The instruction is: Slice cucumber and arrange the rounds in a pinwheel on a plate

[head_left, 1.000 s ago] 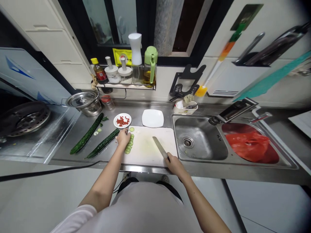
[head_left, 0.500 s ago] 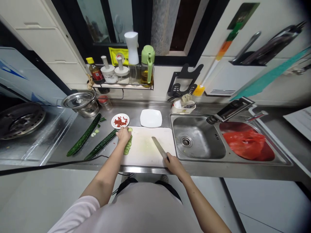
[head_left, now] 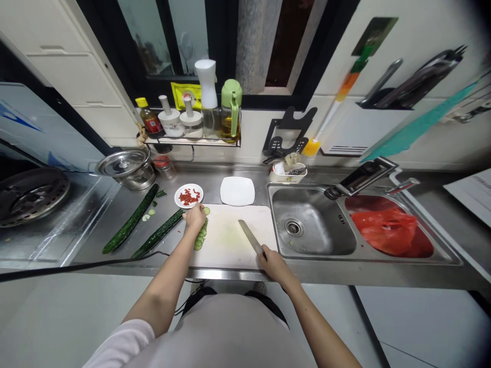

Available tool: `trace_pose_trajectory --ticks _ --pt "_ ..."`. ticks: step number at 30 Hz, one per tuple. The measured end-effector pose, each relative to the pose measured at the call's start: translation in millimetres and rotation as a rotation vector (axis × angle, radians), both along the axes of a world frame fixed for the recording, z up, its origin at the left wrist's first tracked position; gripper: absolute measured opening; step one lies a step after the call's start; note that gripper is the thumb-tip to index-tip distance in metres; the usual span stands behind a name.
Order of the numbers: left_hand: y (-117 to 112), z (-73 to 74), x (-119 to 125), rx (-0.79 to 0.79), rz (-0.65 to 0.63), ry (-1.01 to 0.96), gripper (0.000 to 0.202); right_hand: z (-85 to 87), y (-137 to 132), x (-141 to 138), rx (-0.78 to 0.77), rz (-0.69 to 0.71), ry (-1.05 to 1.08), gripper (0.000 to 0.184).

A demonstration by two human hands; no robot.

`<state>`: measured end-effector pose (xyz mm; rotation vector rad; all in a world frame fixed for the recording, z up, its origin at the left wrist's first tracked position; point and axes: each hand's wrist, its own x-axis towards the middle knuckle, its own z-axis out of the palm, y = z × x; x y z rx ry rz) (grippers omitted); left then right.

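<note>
My left hand (head_left: 195,217) is closed at the far left of the white cutting board (head_left: 226,257), its fingers curled down over cucumber slices (head_left: 200,238); the fingertips are partly hidden. The slices lie in an overlapping row beside and below the hand. One slice (head_left: 206,210) shows just right of the fingers. A cucumber (head_left: 159,234) reaches from the counter towards that hand. My right hand (head_left: 273,262) grips the handle of a kitchen knife (head_left: 250,236), whose blade lies low over the right half of the board, pointing up and left.
Behind the board stand a white plate (head_left: 237,191) and a small dish (head_left: 189,196) of red pieces. Another cucumber (head_left: 130,219) and trimmings lie left, near a lidded steel pot (head_left: 132,168). The sink (head_left: 314,225) is at the right, with a red plastic bag (head_left: 385,230) in its second basin.
The view has tilted slightly, so the counter sits a little lower in the picture. Both hands, the knife and the slices stay nearly where they were.
</note>
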<state>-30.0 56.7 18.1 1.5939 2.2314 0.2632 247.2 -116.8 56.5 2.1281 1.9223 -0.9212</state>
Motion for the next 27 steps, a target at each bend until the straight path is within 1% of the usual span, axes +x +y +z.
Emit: trace_pose_trajectory --ticks 3,5,7,11,15,18,23,27 --pt "-3 3.9 3 -0.005 0.021 -0.093 0.020 -2.2 0 0 -0.001 0.005 -0.008 0.018" --pt "-6 5.6 7 -0.022 0.013 -0.164 0.019 -3.2 1 0 -0.001 0.007 -0.015 0.018" --pt "-11 6.3 13 -0.050 -0.016 -0.227 0.019 -2.6 0 0 -0.001 0.016 -0.023 0.018" --pt "-21 5.3 29 -0.110 -0.123 -0.301 0.018 4.0 0 -5 -0.014 0.034 -0.057 0.021" --pt "-31 4.4 44 -0.151 -0.219 -0.287 0.016 11.7 -2 -13 -0.022 0.062 -0.074 0.021" --pt "-35 3.6 51 -0.157 -0.268 -0.247 0.016 14.5 -3 -18 -0.020 0.090 -0.076 0.021" --pt "-37 1.2 53 -0.124 -0.316 -0.140 0.021 16.1 -5 -24 -0.028 0.131 -0.085 0.020" --pt "-36 -1.3 51 -0.112 -0.321 -0.110 0.022 18.2 -5 -27 -0.031 0.150 -0.091 0.021"
